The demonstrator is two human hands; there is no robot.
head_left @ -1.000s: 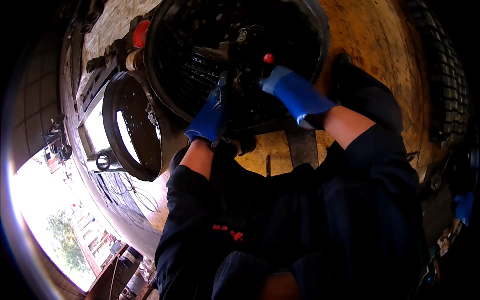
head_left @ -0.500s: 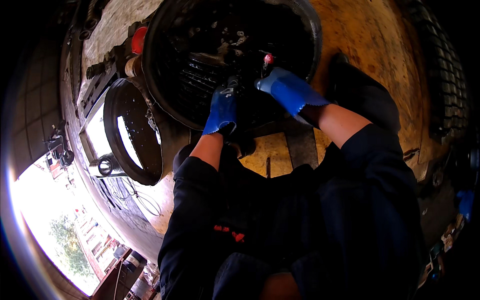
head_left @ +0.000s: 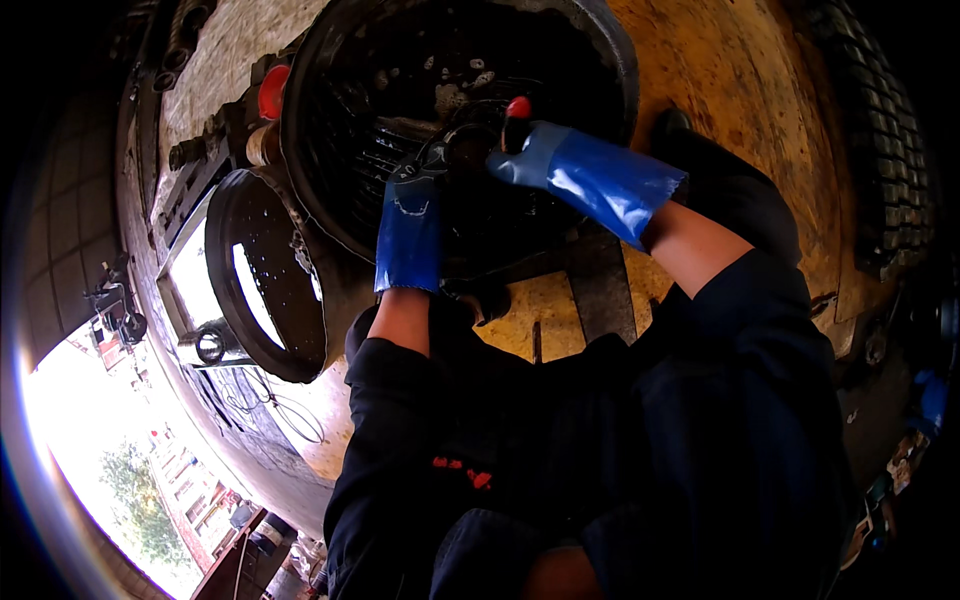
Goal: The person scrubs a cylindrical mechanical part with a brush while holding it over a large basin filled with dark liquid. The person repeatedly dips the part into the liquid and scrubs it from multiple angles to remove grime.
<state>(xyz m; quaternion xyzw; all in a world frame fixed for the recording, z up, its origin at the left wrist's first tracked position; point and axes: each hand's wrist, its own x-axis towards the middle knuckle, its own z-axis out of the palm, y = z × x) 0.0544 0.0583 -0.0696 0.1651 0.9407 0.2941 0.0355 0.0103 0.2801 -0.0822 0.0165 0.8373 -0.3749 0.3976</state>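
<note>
Both my hands wear blue rubber gloves and are over a big round black tub [head_left: 300,160] of dark, foamy liquid. My left hand [head_left: 412,180] is closed at the edge of a dark, wet round part [head_left: 468,148], whose exact kind is too dark to make out. My right hand [head_left: 530,155] grips a dark handle with a red end [head_left: 518,107] that sticks up above the thumb. The working end of that tool is hidden against the round part, between the hands. Ridges show under the liquid left of the hands.
Left of the tub stands a smaller round dark pan [head_left: 270,275] holding liquid. A metal ring [head_left: 209,345] lies beside it, near some thin looped wire [head_left: 290,410]. A red round object [head_left: 272,92] sits by the tub's left rim. At far right stands a treaded tyre [head_left: 885,150].
My hands have moved up and left in the tub. The round part now shows between them, and the red-ended tool has shifted left and up with my right hand.
</note>
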